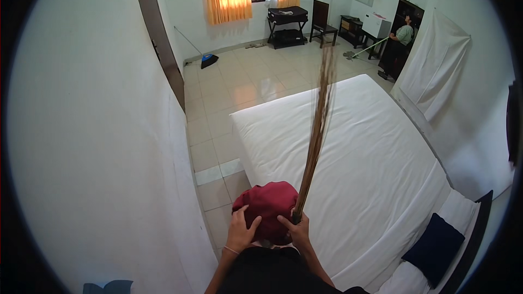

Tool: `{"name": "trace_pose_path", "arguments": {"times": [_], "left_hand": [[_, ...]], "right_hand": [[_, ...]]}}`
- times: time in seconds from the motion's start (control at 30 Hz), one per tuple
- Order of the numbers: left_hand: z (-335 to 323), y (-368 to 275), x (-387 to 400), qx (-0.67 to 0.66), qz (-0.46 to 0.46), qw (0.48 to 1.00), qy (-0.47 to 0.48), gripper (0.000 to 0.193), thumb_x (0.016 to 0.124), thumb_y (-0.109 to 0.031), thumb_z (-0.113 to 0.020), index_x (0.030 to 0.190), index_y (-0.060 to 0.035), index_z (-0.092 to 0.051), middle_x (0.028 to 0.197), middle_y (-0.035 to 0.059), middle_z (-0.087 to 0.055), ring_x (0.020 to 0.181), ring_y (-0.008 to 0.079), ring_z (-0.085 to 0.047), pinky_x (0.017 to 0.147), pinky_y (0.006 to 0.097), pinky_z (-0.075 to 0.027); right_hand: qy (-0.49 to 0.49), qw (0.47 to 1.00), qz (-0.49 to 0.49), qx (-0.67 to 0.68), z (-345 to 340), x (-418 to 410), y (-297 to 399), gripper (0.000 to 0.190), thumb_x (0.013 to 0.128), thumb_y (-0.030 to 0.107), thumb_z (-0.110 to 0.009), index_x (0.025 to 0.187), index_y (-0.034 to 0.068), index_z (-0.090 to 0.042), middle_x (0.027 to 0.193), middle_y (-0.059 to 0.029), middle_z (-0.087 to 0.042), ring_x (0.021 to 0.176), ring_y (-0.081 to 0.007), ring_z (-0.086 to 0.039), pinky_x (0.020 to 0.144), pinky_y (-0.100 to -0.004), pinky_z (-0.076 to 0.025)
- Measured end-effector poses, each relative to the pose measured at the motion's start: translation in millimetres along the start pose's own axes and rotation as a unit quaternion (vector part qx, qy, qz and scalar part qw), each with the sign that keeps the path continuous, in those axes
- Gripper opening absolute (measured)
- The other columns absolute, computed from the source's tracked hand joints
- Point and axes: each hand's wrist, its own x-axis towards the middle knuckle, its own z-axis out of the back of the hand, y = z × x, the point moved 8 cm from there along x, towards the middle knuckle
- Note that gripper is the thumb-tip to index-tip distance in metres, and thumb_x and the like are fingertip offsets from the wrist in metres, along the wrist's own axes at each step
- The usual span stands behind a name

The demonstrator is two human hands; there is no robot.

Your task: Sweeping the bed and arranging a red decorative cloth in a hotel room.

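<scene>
My left hand point(242, 226) grips the near left side of a rounded, puffy red cloth bundle point(267, 204), thumb and fingers spread over its surface. My right hand point(300, 226) is closed around the lower end of a stick broom point(314, 147) made of thin brown ribs. Its ribs fan out away from me, above a bed with a white sheet point(367, 163). The right thumb also rests against the red cloth. What lies inside or under the bundle is hidden.
A white wall point(122, 151) runs close on my left, with a brown door point(159, 36) farther along. A blue-and-black broom point(209, 61) leans ahead. A person point(402, 36) holds a mop point(369, 47) at the far right doorway. A dark blue pillow point(435, 249) lies by the headboard point(474, 245).
</scene>
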Motion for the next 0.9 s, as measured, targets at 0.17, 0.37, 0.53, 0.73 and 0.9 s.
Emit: {"name": "trace_pose_path", "arguments": {"times": [0.17, 0.37, 0.53, 0.73, 0.9], "left_hand": [[3.6, 14.1, 4.0, -0.038, 0.017, 0.998, 0.039, 0.044, 0.087, -0.034, -0.066, 0.11, 0.0022, -0.056, 0.102, 0.0207, -0.058, 0.09, 0.031, -0.063, 0.079, 0.0385, -0.051], [-4.7, 7.9, 23.3, -0.111, 0.0, 0.991, 0.075, 0.035, 0.088, -0.026, -0.067, 0.106, 0.0021, -0.056, 0.1, 0.0185, -0.062, 0.086, 0.0268, -0.067, 0.077, 0.0338, -0.053], [17.0, -61.0, 60.5, -0.279, -0.054, 0.959, -0.014, 0.035, 0.088, -0.02, -0.068, 0.111, 0.0022, -0.054, 0.111, 0.0169, -0.061, 0.094, 0.0234, -0.066, 0.084, 0.0338, -0.053], [-5.2, -102.9, 86.7, -0.22, -0.176, 0.956, 0.075, 0.036, 0.089, -0.016, -0.066, 0.117, 0.0003, -0.051, 0.106, 0.013, -0.06, 0.095, 0.0204, -0.065, 0.085, 0.0317, -0.052], [-10.6, -78.0, 80.1, -0.209, -0.118, 0.97, 0.042, 0.035, 0.085, -0.019, -0.07, 0.112, -0.001, -0.055, 0.095, 0.0108, -0.063, 0.086, 0.018, -0.064, 0.077, 0.0309, -0.053]], "right_hand": [[-0.029, 0.998, 0.012, 0.059, 1.5, 9.5, 0.7, 0.04, 0.072, 0.008, -0.082, 0.085, 0.014, -0.045, 0.067, 0.0064, -0.04, 0.043, -0.0035, -0.039, 0.037, -0.0203, -0.032], [-0.121, 0.984, 0.098, 0.082, 16.9, 39.1, 26.3, 0.04, 0.072, 0.004, -0.08, 0.088, 0.015, -0.046, 0.066, 0.007, -0.04, 0.041, -0.004, -0.038, 0.035, -0.02, -0.033], [-0.13, 0.97, 0.201, 0.047, 13.1, 48.0, 95.9, 0.043, 0.072, 0.003, -0.08, 0.092, 0.015, -0.044, 0.082, 0.004, -0.037, 0.051, -0.0039, -0.038, 0.036, -0.0195, -0.033], [-0.144, 0.943, 0.3, -0.005, 19.2, 41.6, 134.5, 0.041, 0.072, 0.002, -0.08, 0.086, 0.012, -0.042, 0.077, 0.0039, -0.035, 0.057, -0.0048, -0.038, 0.048, -0.019, -0.034], [-0.167, 0.936, 0.3, -0.08, 38.4, 43.1, 114.4, 0.038, 0.072, 0.002, -0.081, 0.078, 0.009, -0.044, 0.076, 0.0042, -0.036, 0.067, -0.0069, -0.036, 0.063, -0.021, -0.033]]}}
